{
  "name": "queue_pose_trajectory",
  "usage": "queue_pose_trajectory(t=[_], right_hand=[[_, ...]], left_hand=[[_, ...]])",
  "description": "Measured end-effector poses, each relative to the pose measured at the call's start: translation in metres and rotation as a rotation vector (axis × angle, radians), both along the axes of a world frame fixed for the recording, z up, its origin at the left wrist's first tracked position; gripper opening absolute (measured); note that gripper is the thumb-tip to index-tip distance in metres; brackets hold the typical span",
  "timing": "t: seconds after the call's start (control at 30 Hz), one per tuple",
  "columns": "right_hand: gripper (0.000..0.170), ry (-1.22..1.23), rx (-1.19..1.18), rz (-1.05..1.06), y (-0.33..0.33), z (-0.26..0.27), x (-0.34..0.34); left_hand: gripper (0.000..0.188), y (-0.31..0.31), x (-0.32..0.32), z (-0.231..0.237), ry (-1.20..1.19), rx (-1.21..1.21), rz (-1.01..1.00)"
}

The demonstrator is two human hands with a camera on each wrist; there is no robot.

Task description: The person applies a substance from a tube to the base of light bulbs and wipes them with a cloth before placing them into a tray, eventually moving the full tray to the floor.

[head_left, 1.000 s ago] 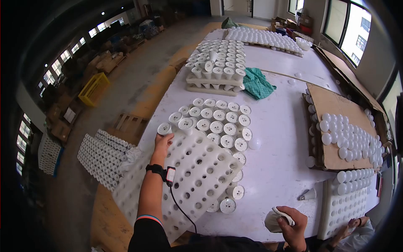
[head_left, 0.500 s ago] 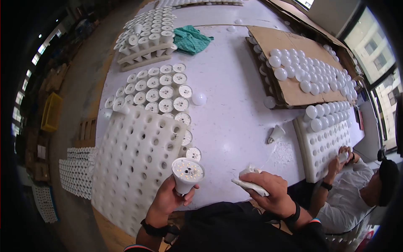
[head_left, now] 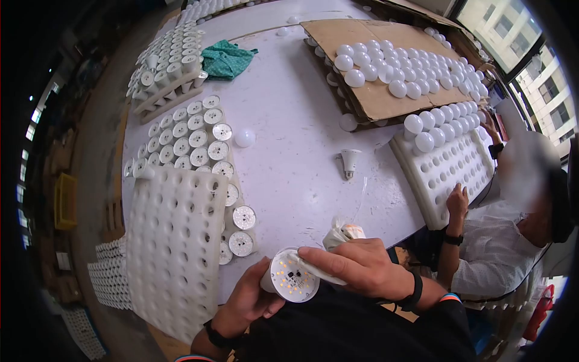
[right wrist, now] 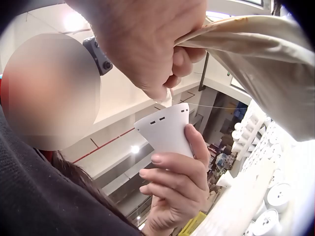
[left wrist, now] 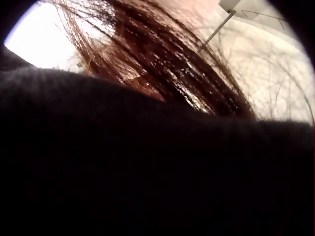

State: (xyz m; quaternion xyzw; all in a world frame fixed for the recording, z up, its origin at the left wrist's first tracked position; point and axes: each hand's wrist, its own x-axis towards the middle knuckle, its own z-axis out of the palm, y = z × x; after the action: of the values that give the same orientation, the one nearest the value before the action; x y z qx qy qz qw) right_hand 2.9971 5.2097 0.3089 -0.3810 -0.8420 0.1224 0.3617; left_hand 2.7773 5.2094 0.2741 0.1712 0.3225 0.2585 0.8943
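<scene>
My left hand (head_left: 246, 295) holds a white lamp base (head_left: 294, 276) by its side, its round face with small yellow chips and a dark centre turned up. My right hand (head_left: 362, 265) grips a pale cloth (head_left: 341, 234), and a cloth-covered fingertip touches the rim of that face. In the right wrist view the left hand (right wrist: 179, 189) has its fingers round the tapered body (right wrist: 170, 135), below the right hand (right wrist: 142, 44) with the hanging cloth (right wrist: 266, 59). Dark fabric and hair fill the left wrist view, with no hand visible.
A white perforated tray (head_left: 175, 241) lies left, partly over rows of lamp bases (head_left: 198, 139). One lamp base (head_left: 350, 163) lies mid-table. White domes (head_left: 398, 89) sit on cardboard (head_left: 338, 36) at the right. A person in white (head_left: 497, 241) is beside another tray (head_left: 434, 181); green cloth (head_left: 228, 59) lies further back.
The left hand has taken a lamp base from the group and brought it to the front. The right hand with the cloth has moved left onto it. The head view has turned right.
</scene>
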Motion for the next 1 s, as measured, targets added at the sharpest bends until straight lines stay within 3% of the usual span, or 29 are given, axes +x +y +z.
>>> queue_pose_trajectory(t=[0.43,0.6,0.67,1.0], right_hand=[[0.056,-0.042,0.007,-0.002,-0.004,0.002,0.001],[0.050,-0.050,0.005,-0.012,-0.004,0.000,0.003],[0.043,-0.076,-0.025,0.002,-0.002,0.007,0.004],[0.023,-0.088,-0.114,0.034,-0.002,0.004,0.003]], left_hand=[[0.049,-0.005,-0.002,0.000,-0.006,-0.005,-0.031],[0.044,-0.008,-0.006,0.001,-0.073,0.032,0.028],[0.046,-0.011,-0.006,0.004,-0.028,0.153,0.191],[0.039,-0.010,-0.010,0.009,-0.006,0.297,0.314]])
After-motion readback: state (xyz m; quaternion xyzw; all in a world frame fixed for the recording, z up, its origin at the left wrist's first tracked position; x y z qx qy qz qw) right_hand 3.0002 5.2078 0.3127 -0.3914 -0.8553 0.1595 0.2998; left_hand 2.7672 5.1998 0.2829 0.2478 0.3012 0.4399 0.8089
